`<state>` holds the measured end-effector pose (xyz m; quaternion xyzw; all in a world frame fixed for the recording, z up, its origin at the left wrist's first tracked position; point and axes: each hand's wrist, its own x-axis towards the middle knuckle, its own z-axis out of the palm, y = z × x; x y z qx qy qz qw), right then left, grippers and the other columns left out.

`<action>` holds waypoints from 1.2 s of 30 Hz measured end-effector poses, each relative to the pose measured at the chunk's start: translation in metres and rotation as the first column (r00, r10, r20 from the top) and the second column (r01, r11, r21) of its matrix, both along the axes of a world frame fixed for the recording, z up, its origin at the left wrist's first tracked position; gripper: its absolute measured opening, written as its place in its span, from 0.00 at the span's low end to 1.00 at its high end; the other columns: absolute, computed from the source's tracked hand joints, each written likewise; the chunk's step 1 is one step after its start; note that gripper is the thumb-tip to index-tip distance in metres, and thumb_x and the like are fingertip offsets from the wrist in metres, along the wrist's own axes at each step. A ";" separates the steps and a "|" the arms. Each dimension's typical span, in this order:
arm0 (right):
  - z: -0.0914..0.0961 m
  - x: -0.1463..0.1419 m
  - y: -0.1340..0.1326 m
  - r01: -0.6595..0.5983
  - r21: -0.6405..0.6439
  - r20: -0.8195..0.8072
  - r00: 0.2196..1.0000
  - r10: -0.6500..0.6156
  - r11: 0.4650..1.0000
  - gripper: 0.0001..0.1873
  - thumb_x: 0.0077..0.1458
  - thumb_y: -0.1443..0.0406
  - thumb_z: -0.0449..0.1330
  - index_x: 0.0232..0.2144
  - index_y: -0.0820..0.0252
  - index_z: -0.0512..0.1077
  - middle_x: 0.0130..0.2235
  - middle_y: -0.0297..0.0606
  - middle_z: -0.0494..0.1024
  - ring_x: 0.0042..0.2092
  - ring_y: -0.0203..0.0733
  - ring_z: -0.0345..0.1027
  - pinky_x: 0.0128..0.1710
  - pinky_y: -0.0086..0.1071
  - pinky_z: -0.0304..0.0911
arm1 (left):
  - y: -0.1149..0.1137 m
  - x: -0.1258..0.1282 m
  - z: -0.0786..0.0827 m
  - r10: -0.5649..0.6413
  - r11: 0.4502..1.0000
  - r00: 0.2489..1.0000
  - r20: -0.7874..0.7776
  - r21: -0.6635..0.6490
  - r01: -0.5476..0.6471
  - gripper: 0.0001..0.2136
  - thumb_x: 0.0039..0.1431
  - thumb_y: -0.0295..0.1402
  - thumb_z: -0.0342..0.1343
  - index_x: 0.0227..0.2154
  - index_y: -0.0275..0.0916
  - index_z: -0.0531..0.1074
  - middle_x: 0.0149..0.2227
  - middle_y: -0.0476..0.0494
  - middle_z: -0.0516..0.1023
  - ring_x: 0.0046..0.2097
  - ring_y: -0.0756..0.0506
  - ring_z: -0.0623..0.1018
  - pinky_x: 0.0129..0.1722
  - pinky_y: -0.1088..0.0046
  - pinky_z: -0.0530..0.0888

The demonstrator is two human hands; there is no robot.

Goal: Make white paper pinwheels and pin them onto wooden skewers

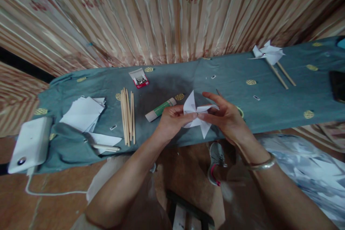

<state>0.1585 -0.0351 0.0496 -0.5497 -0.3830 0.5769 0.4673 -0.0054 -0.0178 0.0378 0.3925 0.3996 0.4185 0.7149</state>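
Paper pinwheel, white and many-pointed, is held up between both hands over the near edge of the cloth-covered worktop. The left hand pinches it, thumb pressed near the centre and the other fingers curled behind. The right hand meets it there with its own thumb, while its index finger stands raised and spread away from the paper. Whether a fastener already sits at the centre, I cannot tell.

The step in hand seems to be gathering or pinning the folded points at the middle. The next move probably calls for one hand to keep that pinch firm, so the points don't spring loose, while the other frees itself to fix the centre to a stick.

Just beyond the left hand lies a green-and-white tube; further left are a row of wooden sticks and a stack of white paper. Farther back, an open red box holds small shiny metal pieces. At the far right, finished pinwheels on sticks lie near the curtain.
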 end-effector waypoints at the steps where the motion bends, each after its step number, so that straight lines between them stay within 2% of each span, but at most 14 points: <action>1: 0.000 0.000 0.000 0.001 0.001 0.002 1.000 -0.001 1.000 0.43 0.31 0.63 0.75 0.53 0.57 0.69 0.23 0.23 0.73 0.23 0.30 0.65 0.24 0.26 0.63 | 0.001 0.000 -0.001 -0.002 1.000 1.000 -0.005 0.016 0.002 0.18 0.32 0.42 0.74 0.25 0.35 0.80 0.24 0.49 0.77 0.26 0.51 0.72 0.30 0.74 0.69; 8: -0.005 -0.003 0.001 0.003 -0.002 0.021 1.000 -0.003 1.000 0.45 0.31 0.60 0.76 0.54 0.59 0.68 0.27 0.28 0.78 0.26 0.33 0.69 0.25 0.28 0.64 | 0.004 -0.001 -0.008 0.020 0.996 0.999 -0.045 0.091 -0.016 0.18 0.34 0.43 0.73 0.26 0.35 0.80 0.23 0.50 0.76 0.25 0.51 0.70 0.28 0.75 0.67; 13: -0.008 -0.006 0.002 0.036 -0.026 -0.011 0.999 -0.037 0.999 0.45 0.29 0.58 0.76 0.52 0.62 0.69 0.25 0.28 0.78 0.26 0.34 0.69 0.26 0.28 0.63 | 0.005 -0.001 -0.010 0.047 0.995 0.994 -0.103 0.096 -0.037 0.16 0.35 0.41 0.72 0.24 0.34 0.79 0.22 0.50 0.75 0.25 0.52 0.68 0.26 0.76 0.64; 19: -0.012 -0.008 0.001 0.038 -0.037 0.018 0.999 -0.038 0.999 0.41 0.31 0.56 0.76 0.50 0.60 0.71 0.20 0.27 0.75 0.21 0.34 0.66 0.22 0.28 0.58 | 0.006 -0.003 -0.010 0.063 0.992 0.988 -0.144 0.115 -0.047 0.15 0.36 0.40 0.70 0.23 0.33 0.77 0.20 0.51 0.71 0.23 0.53 0.65 0.23 0.77 0.61; 29: -0.011 -0.009 0.001 0.060 -0.042 -0.016 0.998 -0.061 0.997 0.38 0.29 0.56 0.76 0.45 0.60 0.72 0.22 0.29 0.79 0.23 0.37 0.69 0.25 0.30 0.63 | 0.006 -0.003 -0.010 0.072 0.987 0.969 -0.237 0.158 -0.034 0.14 0.38 0.41 0.67 0.18 0.34 0.72 0.18 0.54 0.65 0.22 0.55 0.61 0.21 0.78 0.56; 36: -0.009 -0.009 0.000 0.052 -0.044 -0.027 0.998 -0.053 0.998 0.38 0.29 0.57 0.77 0.45 0.60 0.71 0.23 0.29 0.79 0.24 0.37 0.70 0.25 0.29 0.63 | 0.006 -0.003 -0.010 0.067 0.989 0.975 -0.213 0.147 -0.036 0.14 0.38 0.41 0.68 0.20 0.34 0.74 0.18 0.53 0.67 0.22 0.54 0.63 0.22 0.77 0.58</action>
